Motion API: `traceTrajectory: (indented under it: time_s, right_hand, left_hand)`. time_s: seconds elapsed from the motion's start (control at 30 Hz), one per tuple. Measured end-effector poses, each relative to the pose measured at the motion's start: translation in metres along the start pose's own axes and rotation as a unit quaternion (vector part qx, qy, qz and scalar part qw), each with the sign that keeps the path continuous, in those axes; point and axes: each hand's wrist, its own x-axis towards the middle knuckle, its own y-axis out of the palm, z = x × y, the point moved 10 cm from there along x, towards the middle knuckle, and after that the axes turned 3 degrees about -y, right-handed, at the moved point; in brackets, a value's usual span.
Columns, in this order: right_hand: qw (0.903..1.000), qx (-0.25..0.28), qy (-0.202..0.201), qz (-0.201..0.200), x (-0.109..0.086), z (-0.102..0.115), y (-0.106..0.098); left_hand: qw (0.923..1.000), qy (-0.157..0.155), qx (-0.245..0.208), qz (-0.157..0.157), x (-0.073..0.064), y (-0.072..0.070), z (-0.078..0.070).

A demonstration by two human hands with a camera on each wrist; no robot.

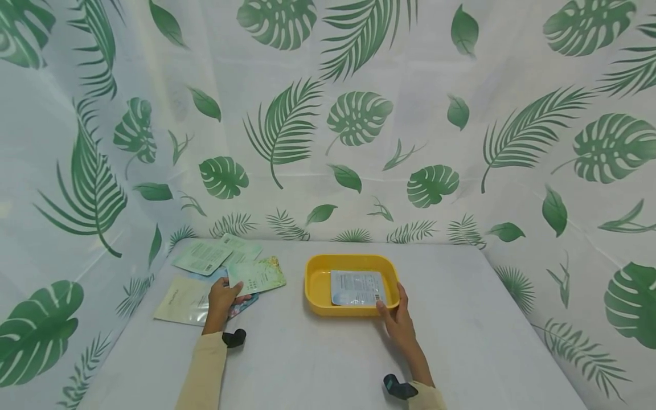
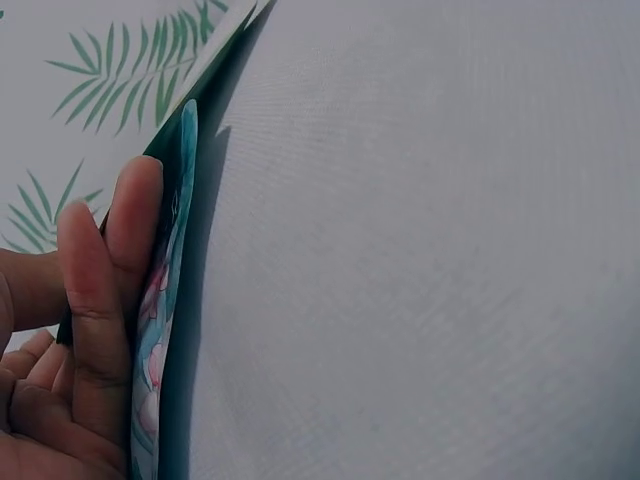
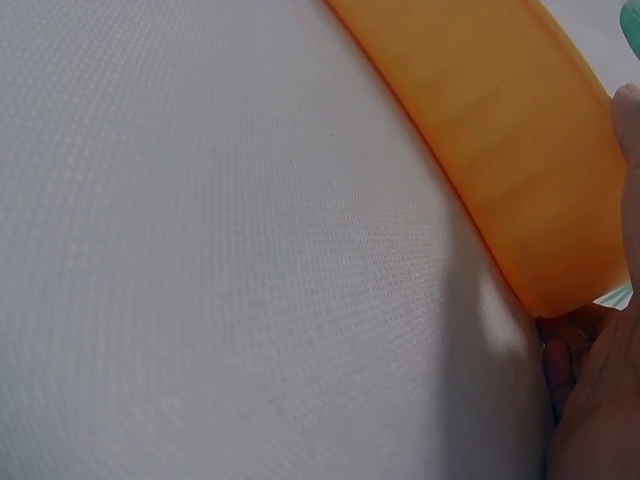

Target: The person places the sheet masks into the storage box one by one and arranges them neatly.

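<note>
My left hand [image 1: 223, 299] pinches a pale green flat packet [image 1: 260, 274] with a yellow-green printed corner, thumb on top. Beneath it lie other flat packets: a cream one [image 1: 179, 299], a blue and pink floral one [image 1: 245, 305], and two light green ones [image 1: 202, 256] behind. The left wrist view shows the fingers against the floral packet's edge [image 2: 155, 375]. At the right, my right hand [image 1: 401, 322] grips the near right corner of a yellow tray [image 1: 328, 311], its thumb over the rim. A pale blue printed packet [image 1: 355, 287] lies in the tray.
A white cloth covers the table [image 1: 328, 364]. A leaf-patterned curtain [image 1: 369, 199] stands behind the table and along both sides. White tabletop separates the packet pile from the tray.
</note>
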Motion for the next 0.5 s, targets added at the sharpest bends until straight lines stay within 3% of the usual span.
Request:
traceTrajectory:
  time_s: [0.5]
  right_hand:
    - [1.0, 0.006, 0.002, -0.002, 0.001, -0.004, -0.0006]
  left_hand:
    - [1.0, -0.006, 0.001, -0.008, -0.0011, 0.0012, -0.0034]
